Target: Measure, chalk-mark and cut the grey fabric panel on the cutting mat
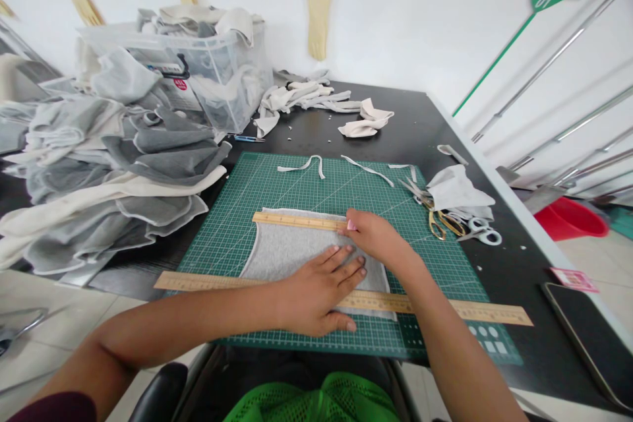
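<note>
My left hand (321,290) lies flat with fingers spread on a piece of grey fabric (291,247), its wrist crossing a long wooden ruler (198,281). A shorter wooden ruler (297,221) lies across the fabric's far edge. At that ruler's right end my right hand (373,234) is closed in a pinch on a small pink piece (351,225) that looks like tailor's chalk. Its fingertips are partly hidden. Under the fabric and both rulers is a green cutting mat (222,211) with a printed grid.
Piled grey and white fabric (123,158) and a clear plastic bin (212,72) stand at left. Fabric strips (297,95) lie behind the mat. At right are gold-handled scissors (438,224), white-handled scissors (482,232), scraps (457,188) and a phone (588,339).
</note>
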{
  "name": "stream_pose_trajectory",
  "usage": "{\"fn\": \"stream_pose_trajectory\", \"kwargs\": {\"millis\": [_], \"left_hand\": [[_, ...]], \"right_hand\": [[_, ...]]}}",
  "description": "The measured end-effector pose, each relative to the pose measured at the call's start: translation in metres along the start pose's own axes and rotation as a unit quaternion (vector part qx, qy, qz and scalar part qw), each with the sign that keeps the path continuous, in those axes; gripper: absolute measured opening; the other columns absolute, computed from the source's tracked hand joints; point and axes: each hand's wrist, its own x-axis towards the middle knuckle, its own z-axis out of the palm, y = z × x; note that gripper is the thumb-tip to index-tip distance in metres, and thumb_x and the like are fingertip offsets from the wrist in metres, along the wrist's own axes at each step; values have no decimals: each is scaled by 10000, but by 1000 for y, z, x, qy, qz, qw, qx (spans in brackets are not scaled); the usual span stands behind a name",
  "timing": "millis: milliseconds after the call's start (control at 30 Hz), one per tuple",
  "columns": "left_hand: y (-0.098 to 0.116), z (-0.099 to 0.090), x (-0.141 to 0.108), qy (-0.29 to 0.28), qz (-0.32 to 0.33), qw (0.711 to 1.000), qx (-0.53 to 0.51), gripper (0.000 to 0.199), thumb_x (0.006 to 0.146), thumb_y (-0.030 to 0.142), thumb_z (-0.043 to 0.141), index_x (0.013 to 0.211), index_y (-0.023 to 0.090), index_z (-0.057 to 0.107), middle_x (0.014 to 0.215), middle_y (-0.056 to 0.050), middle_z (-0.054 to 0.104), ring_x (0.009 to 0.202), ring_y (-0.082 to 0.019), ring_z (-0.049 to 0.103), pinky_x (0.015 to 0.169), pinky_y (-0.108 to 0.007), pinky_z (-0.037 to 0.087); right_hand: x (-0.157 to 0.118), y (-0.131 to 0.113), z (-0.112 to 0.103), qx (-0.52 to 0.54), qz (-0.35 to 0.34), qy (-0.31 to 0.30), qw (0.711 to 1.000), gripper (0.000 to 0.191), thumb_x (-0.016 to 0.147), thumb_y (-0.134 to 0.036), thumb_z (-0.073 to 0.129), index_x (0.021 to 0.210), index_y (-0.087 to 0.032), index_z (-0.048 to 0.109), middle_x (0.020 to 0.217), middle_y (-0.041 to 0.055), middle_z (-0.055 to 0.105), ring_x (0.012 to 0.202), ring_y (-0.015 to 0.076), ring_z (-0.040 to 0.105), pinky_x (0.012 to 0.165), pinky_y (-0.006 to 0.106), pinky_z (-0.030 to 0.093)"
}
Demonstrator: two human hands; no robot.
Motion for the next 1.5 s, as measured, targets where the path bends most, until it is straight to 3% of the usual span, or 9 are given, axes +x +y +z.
{"fn": "stream_pose_trajectory", "kwargs": {"millis": [300,433,600,833,967,1167,1267,1333,1500], "left_hand": [[-2,-3,4,-5,15,1000,-12,796,989,652,407,1628,232,186,1662,-89,262,1571,-319,106,1280,-562,66],[0,-6,3,-18,7,1000,-18,800,991,672,382,1628,228,187,1679,-84,203,1575,-325,40,1278,-565,55],[-1,-5,5,-32,-5,999,-28,875,978,705,368,1637,192,105,1688,-109,143,1575,-320,8,1281,-548,36],[0,-4,3,-23,-10,1000,-9,832,969,719,369,1620,222,223,1698,-113,105,1574,-338,-27,1278,-556,52],[1,2,1,7,-47,999,9,884,906,796,404,1605,271,275,1696,-143,97,1558,-434,-11,1223,-687,38],[-2,6,1,7,-41,999,18,825,954,741,369,1614,265,239,1683,-167,153,1533,-507,18,1149,-787,27],[-1,5,2,2,-27,999,24,757,1000,660,354,1617,242,222,1676,-152,203,1539,-483,49,1159,-777,38],[-1,5,3,5,-26,999,29,733,1013,624,357,1615,224,227,1661,-159,247,1540,-465,96,1168,-765,50],[0,5,4,29,-30,998,37,758,989,657,392,1604,229,271,1641,-152,298,1538,-468,94,1181,-748,63]], "right_hand": [[-12,-6,-16,-3,-14,-12,1000,159,937,-359,614,890,-217,562,860,42,705,772,191,603,651,274,318],[-25,12,-27,7,35,-79,996,179,876,-358,648,791,-219,574,808,33,690,720,185,591,610,279,311],[-35,31,-26,2,121,-178,977,335,657,-379,836,872,-215,638,944,56,717,827,227,644,631,282,365],[-37,27,-34,-38,209,-173,962,469,616,-360,884,1020,-225,688,1045,98,741,923,295,695,671,316,409],[-38,29,-36,-43,216,-182,958,492,636,-351,874,1065,-204,684,1119,114,734,978,310,691,698,329,417],[-39,27,-37,-11,150,-173,973,362,700,-380,814,988,-209,678,1031,67,728,899,242,660,690,292,388],[-36,15,-37,32,58,-131,989,162,829,-360,688,834,-210,627,875,31,697,779,184,601,649,279,339],[-32,2,-35,61,0,-109,992,183,896,-340,612,772,-212,569,792,8,657,721,160,553,630,275,311],[-18,-27,-16,100,-40,2,994,196,990,-366,509,858,-221,509,764,-7,612,680,157,509,616,280,287]]}}
